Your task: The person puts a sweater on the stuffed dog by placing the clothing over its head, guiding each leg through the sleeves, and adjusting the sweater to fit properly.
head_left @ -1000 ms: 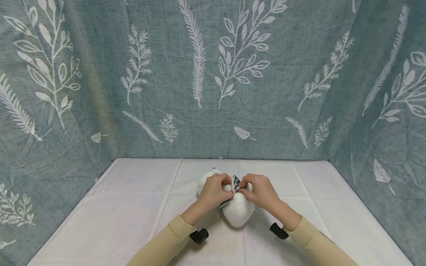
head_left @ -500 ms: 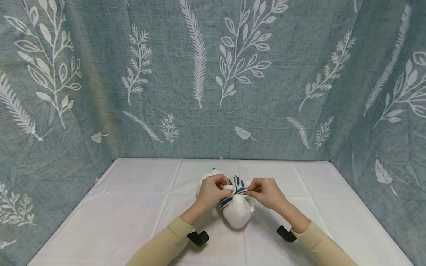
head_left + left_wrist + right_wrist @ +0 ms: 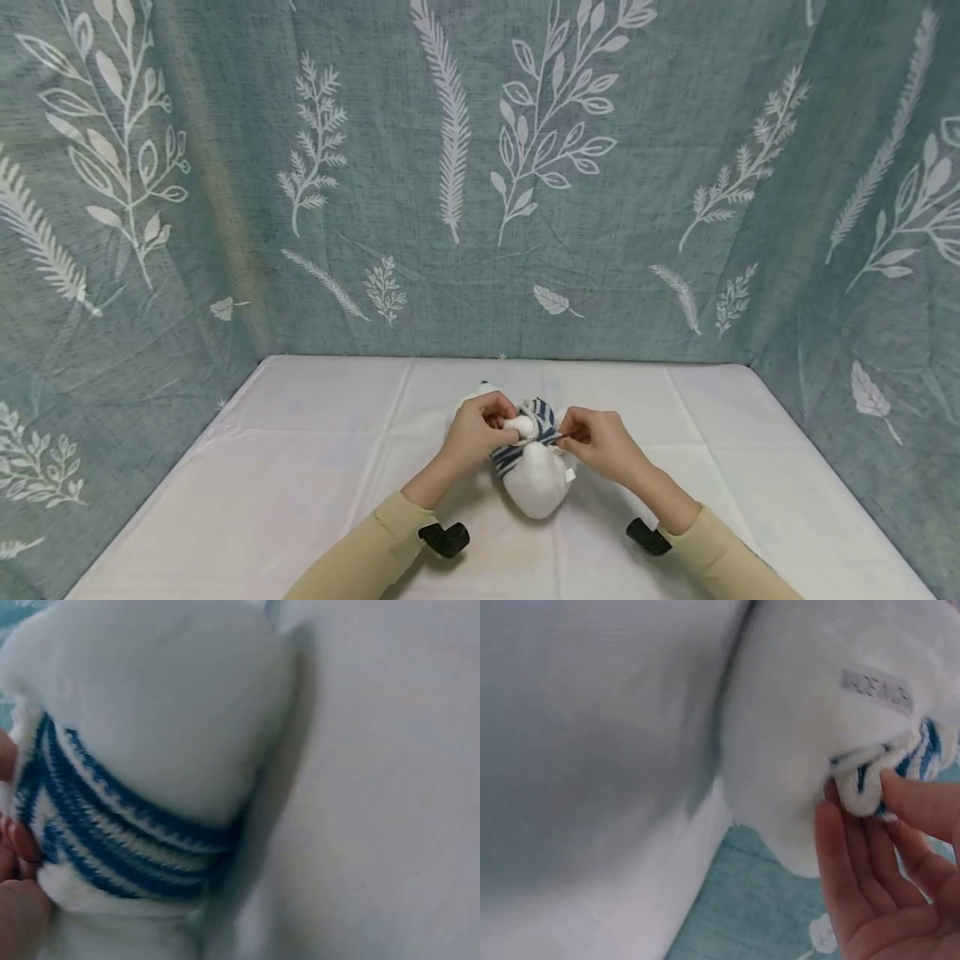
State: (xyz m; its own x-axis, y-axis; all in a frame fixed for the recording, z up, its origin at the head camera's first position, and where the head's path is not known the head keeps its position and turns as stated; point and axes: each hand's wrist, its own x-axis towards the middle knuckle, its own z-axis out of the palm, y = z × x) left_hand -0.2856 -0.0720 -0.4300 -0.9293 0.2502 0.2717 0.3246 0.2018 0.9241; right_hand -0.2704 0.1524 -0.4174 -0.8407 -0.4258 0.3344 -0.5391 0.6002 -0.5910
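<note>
A white plush toy (image 3: 534, 483) lies on the table in the head view, its farther end partly behind my left hand. Round its middle is a blue-and-white striped knitted sweater (image 3: 135, 825). My left hand (image 3: 474, 432) pinches the toy's small white limb (image 3: 519, 426) beside the sweater; only part of its fingers (image 3: 22, 840) shows in the left wrist view. My right hand (image 3: 603, 444) pinches the sweater's pale edge between thumb and fingers, plainly seen in the right wrist view. A printed white label (image 3: 877, 690) sticks out from the toy there.
A white cloth (image 3: 315, 467) covers the table. Blue-green curtains (image 3: 480, 275) with white leaf prints stand at the back and both sides. Black wrist mounts (image 3: 446, 540) hang beneath both forearms.
My right hand has moved right and slightly nearer, drawing the sweater's edge along, so more stripes show. My left hand stays almost where it was, by the small limb.
</note>
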